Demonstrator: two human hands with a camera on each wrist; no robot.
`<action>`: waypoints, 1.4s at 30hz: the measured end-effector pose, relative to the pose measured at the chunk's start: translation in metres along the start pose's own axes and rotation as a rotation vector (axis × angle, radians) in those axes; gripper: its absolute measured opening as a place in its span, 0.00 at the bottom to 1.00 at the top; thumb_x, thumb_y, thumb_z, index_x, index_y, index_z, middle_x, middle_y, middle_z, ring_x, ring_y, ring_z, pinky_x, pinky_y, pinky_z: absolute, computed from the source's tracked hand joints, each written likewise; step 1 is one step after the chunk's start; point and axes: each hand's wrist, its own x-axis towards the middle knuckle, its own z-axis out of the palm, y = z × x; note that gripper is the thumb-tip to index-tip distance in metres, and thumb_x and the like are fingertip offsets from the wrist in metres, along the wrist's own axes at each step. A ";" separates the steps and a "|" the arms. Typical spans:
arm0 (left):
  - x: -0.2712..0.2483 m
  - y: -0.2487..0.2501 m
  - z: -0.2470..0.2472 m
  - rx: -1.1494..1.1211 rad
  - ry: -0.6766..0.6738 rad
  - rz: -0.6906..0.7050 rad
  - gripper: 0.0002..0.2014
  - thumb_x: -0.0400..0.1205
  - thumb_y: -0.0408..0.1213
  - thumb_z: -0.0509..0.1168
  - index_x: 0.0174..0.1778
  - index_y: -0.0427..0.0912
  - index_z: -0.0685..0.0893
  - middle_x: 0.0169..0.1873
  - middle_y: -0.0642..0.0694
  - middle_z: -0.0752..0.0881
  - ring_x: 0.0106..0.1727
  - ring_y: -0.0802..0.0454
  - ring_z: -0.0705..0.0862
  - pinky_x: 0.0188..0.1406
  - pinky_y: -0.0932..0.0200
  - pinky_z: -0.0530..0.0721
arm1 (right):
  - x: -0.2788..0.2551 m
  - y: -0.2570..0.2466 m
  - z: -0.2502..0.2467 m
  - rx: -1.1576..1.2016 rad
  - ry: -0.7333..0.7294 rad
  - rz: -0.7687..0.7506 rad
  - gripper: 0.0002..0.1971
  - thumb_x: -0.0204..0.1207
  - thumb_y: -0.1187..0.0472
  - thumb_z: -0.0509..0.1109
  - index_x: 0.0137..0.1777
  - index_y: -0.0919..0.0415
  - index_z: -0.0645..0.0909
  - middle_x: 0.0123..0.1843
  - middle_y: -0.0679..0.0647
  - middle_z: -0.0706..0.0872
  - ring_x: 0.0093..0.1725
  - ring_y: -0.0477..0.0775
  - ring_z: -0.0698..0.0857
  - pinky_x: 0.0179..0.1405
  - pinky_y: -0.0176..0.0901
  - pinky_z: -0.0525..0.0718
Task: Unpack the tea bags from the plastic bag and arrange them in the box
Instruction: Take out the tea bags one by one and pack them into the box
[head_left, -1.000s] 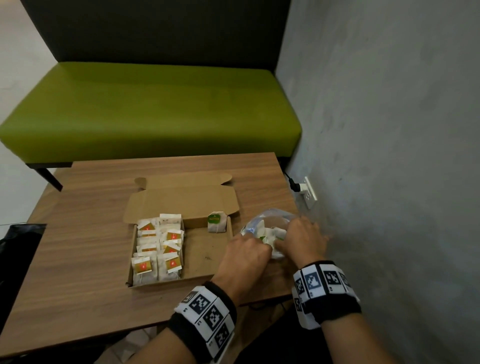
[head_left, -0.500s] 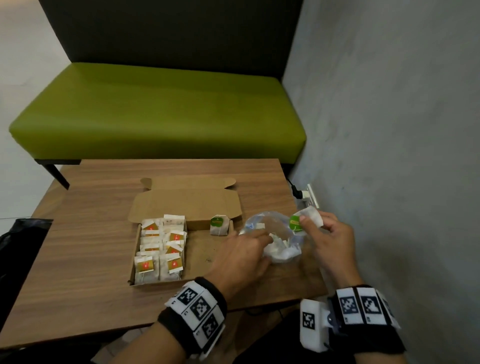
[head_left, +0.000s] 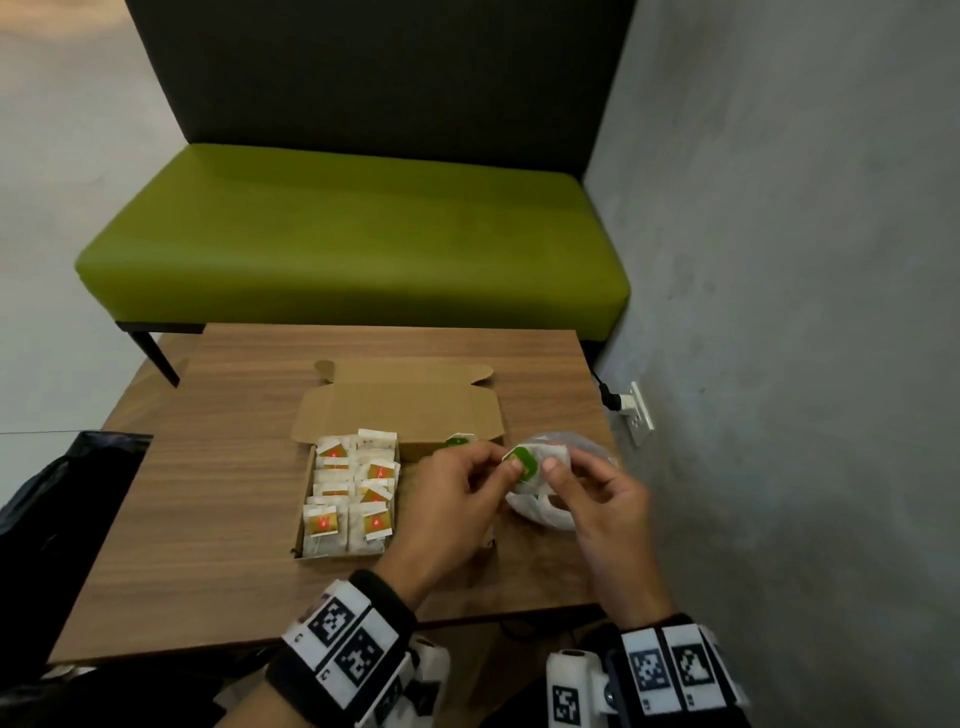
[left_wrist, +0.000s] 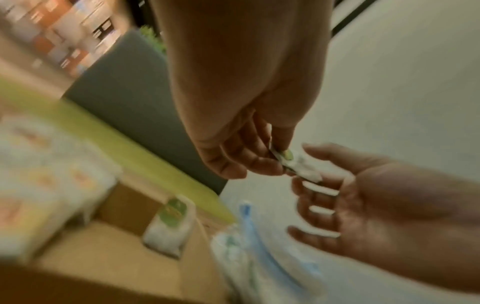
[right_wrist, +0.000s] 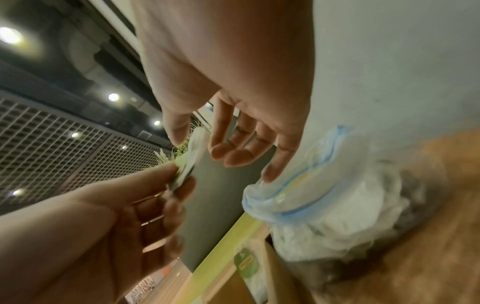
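My left hand (head_left: 457, 499) pinches a green-tagged tea bag (head_left: 521, 461) above the plastic bag (head_left: 582, 452) at the worktop's (head_left: 218, 519) right edge; my right hand's (head_left: 597, 493) fingers (right_wrist: 233, 152) hang loose, touching it.

The left hand (head_left: 451, 506) has thumb and forefinger pinched together; the right hand (head_left: 597, 493) has its fingers (right_wrist: 235, 152) loosely spread.
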 end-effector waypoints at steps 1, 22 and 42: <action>0.000 -0.002 -0.007 0.075 -0.034 0.021 0.06 0.84 0.45 0.67 0.47 0.52 0.90 0.33 0.55 0.89 0.35 0.59 0.86 0.37 0.53 0.87 | 0.000 -0.002 -0.002 -0.011 -0.008 -0.004 0.09 0.76 0.64 0.75 0.55 0.61 0.89 0.48 0.51 0.94 0.46 0.49 0.93 0.40 0.38 0.89; -0.023 -0.009 -0.055 0.131 0.036 0.118 0.04 0.83 0.42 0.69 0.49 0.53 0.90 0.39 0.56 0.89 0.42 0.57 0.86 0.39 0.57 0.84 | -0.019 0.002 0.047 -0.023 -0.144 -0.037 0.06 0.74 0.71 0.76 0.50 0.65 0.89 0.45 0.57 0.93 0.46 0.51 0.92 0.45 0.39 0.89; -0.037 -0.033 -0.069 0.189 0.083 0.021 0.04 0.81 0.42 0.71 0.47 0.56 0.89 0.38 0.57 0.87 0.39 0.56 0.83 0.35 0.59 0.83 | -0.010 0.011 0.056 -0.317 -0.311 0.002 0.06 0.75 0.65 0.77 0.48 0.55 0.91 0.39 0.53 0.92 0.34 0.45 0.86 0.35 0.36 0.85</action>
